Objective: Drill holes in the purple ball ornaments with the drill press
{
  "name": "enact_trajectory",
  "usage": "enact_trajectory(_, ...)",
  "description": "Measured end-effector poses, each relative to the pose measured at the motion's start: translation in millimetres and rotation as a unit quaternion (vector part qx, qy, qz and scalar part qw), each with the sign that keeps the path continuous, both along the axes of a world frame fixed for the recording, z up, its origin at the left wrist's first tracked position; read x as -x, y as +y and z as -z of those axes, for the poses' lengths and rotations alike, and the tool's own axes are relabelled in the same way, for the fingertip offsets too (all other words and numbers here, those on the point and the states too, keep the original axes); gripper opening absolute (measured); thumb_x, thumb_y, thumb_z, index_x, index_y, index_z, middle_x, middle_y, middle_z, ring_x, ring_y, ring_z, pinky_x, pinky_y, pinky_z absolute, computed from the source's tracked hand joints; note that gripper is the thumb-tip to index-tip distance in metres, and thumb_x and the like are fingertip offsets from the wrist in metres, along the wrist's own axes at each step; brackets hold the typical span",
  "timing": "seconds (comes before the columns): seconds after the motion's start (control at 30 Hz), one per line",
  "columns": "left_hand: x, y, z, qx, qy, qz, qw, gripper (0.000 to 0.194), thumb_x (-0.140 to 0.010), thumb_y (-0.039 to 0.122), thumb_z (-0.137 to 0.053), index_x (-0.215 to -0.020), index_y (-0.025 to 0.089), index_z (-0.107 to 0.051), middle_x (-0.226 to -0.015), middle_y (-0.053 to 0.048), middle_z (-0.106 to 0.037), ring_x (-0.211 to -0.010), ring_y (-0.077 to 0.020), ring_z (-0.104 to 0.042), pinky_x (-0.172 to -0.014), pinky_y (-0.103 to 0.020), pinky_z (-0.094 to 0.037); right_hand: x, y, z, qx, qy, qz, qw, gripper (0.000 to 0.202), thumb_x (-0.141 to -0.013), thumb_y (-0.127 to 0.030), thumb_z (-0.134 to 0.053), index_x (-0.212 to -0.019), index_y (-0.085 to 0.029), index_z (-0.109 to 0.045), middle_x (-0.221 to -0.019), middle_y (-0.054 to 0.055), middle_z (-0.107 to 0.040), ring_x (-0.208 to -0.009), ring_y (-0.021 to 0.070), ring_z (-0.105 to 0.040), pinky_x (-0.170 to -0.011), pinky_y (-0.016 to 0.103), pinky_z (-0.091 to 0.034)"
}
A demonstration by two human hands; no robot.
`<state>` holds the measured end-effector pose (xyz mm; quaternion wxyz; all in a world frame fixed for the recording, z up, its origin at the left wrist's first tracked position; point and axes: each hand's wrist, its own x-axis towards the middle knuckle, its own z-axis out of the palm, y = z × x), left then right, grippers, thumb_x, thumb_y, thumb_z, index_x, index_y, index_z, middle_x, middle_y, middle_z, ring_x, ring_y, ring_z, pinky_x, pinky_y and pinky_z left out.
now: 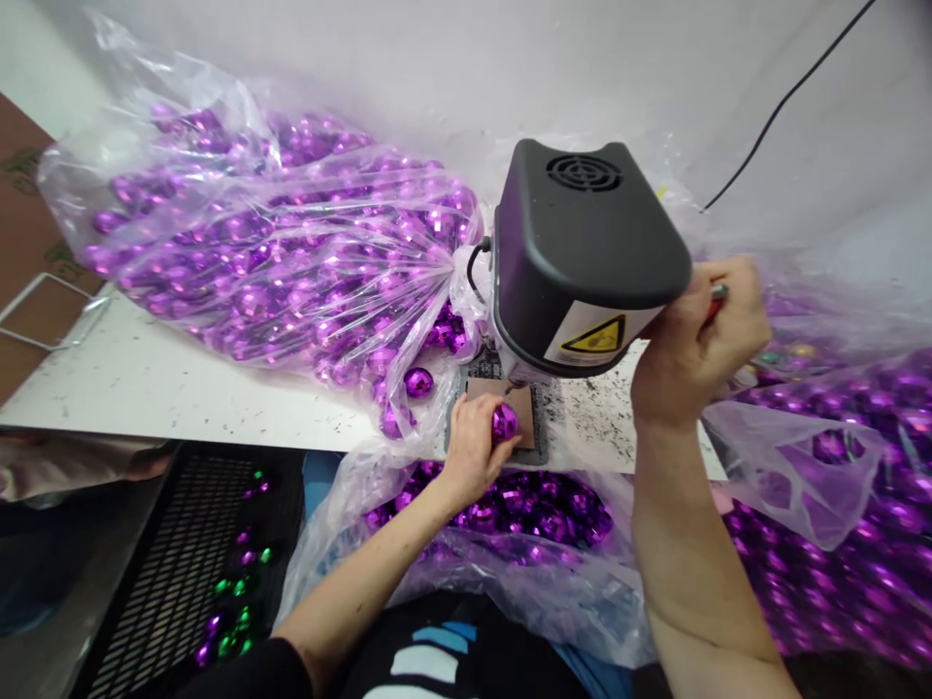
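Observation:
My left hand (pixel 475 442) pinches a shiny purple faceted ball (pixel 504 422) under the head of a black machine (pixel 589 252) with a yellow warning label. Below the ball lies a brown square pad (pixel 522 400) on the machine's base. At the machine's right side, my right hand (pixel 710 335) is wrapped round a handle with a red part and a metal end (pixel 718 293). An open plastic bag of purple balls (pixel 539 510) rests on my lap, just under my left forearm. One loose purple ball (pixel 418 382) sits on the white table, left of the base.
A big clear bag of purple balls (pixel 291 243) covers the table's left side. More bagged purple balls (pixel 837 505) are at the right. A black crate (pixel 175 563) stands lower left, near green and purple balls. A cardboard box (pixel 29 243) is at the far left. Dark flecks dot the white table (pixel 593 417).

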<state>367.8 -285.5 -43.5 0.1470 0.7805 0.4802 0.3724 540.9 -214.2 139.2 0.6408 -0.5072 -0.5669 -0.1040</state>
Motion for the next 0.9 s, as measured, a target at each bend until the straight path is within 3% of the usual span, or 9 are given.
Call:
enact_trajectory(0.1, 2, -35, -1.3, 0.005, 0.045, 0.065, 0.997, 0.055, -0.092, 0.030, -0.064, -0.142, 0.024, -0.045, -0.136, -0.013, -0.059, -0.130, -0.0275, -0.054, -0.122, -0.055, -0.029, 4, 6, -8.1, -0.003, 0.025, -0.024, 0.999, 0.060, -0.093, -0.071, -0.043, -0.069, -0.016, -0.050, -0.055, -0.006, -0.035, -0.050, 0.0025, -0.033, -0.050, 0.022, -0.024)
enact_trajectory(0.2, 15, -39, -11.7, 0.011, 0.058, 0.096, 0.994, 0.065, -0.090, 0.044, -0.066, -0.147, 0.023, -0.042, -0.143, -0.016, -0.055, -0.135, -0.0304, -0.050, -0.120, -0.055, -0.033, 5, 4, -7.4, 0.001, 0.042, -0.023, 0.999, 0.060, -0.090, -0.074, -0.045, -0.068, -0.018, -0.047, -0.056, -0.007, -0.033, -0.049, 0.0026, -0.030, -0.050, 0.023, -0.021)
enact_trajectory(0.27, 35, -18, -21.5, 0.001, 0.064, 0.044, 0.997, 0.050, -0.094, 0.039, -0.061, -0.140, 0.023, -0.049, -0.139, -0.015, -0.057, -0.130, -0.0305, -0.052, -0.112, -0.052, -0.040, 5, 3, -7.0, 0.009, 0.038, -0.021, 0.999, 0.061, -0.089, -0.075, -0.045, -0.068, -0.018, -0.047, -0.056, -0.007, -0.032, -0.050, 0.0028, -0.029, -0.050, 0.023, -0.020)
enact_trajectory(0.33, 59, 12, -29.0, -0.008, 0.119, -0.060, 0.991, 0.030, -0.095, 0.022, -0.053, -0.125, 0.023, -0.059, -0.130, -0.013, -0.062, -0.121, -0.0308, -0.056, -0.103, -0.051, -0.044, 4, 2, -7.3, 0.019, 0.029, -0.023, 0.999, 0.061, -0.090, -0.074, -0.044, -0.069, -0.017, -0.047, -0.056, -0.006, -0.034, -0.051, 0.0029, -0.030, -0.050, 0.023, -0.021)
enact_trajectory(0.4, 81, 42, -31.5, 0.003, 0.207, -0.122, 0.971, 0.030, -0.091, 0.013, -0.052, -0.118, 0.021, -0.062, -0.123, -0.015, -0.064, -0.113, -0.0332, -0.057, -0.096, -0.052, -0.044, 4, 3, -7.6, 0.023, 0.027, -0.023, 0.999, 0.060, -0.090, -0.074, -0.044, -0.069, -0.017, -0.047, -0.057, -0.006, -0.034, -0.051, 0.0028, -0.029, -0.049, 0.022, -0.021)
enact_trajectory(0.53, 99, 74, -29.3, 0.040, 0.279, -0.132, 0.950, 0.030, -0.087, 0.010, -0.057, -0.116, 0.019, -0.062, -0.104, -0.013, -0.064, -0.101, -0.0317, -0.061, -0.091, -0.049, -0.046, 5, 4, -8.0, 0.015, 0.039, -0.012, 0.999, 0.061, -0.089, -0.075, -0.043, -0.069, -0.018, -0.046, -0.058, -0.006, -0.031, -0.051, 0.0027, -0.025, -0.049, 0.023, -0.018)
enact_trajectory(0.6, 98, 75, -32.2, 0.049, 0.243, -0.119, 0.961, 0.030, -0.089, 0.017, -0.062, -0.118, 0.021, -0.060, -0.104, -0.011, -0.063, -0.098, -0.0290, -0.063, -0.089, -0.045, -0.048, 5, 4, -8.6, 0.014, 0.036, -0.016, 0.999, 0.061, -0.089, -0.075, -0.043, -0.069, -0.017, -0.047, -0.058, -0.006, -0.033, -0.052, 0.0030, -0.027, -0.049, 0.023, -0.019)
enact_trajectory(0.73, 86, 60, -44.9, 0.068, 0.060, -0.063, 0.994, 0.048, -0.087, 0.034, -0.073, -0.131, 0.026, -0.055, -0.121, -0.007, -0.060, -0.105, -0.0238, -0.064, -0.090, -0.038, -0.053, 4, 5, -10.6, 0.029, 0.028, -0.037, 0.999, 0.061, -0.090, -0.075, -0.042, -0.071, -0.017, -0.049, -0.060, -0.006, -0.033, -0.055, 0.0034, -0.028, -0.052, 0.023, -0.024)
enact_trajectory(0.9, 56, 43, -38.4, 0.179, -0.086, 0.028, 0.980, 0.048, -0.085, 0.033, -0.077, -0.128, 0.024, -0.058, -0.119, -0.005, -0.066, -0.107, -0.0223, -0.066, -0.092, -0.036, -0.056, 3, 16, -11.4, 0.037, 0.042, -0.036, 0.998, 0.064, -0.087, -0.079, -0.039, -0.070, -0.018, -0.045, -0.061, -0.006, -0.031, -0.058, 0.0039, -0.027, -0.056, 0.023, -0.027)
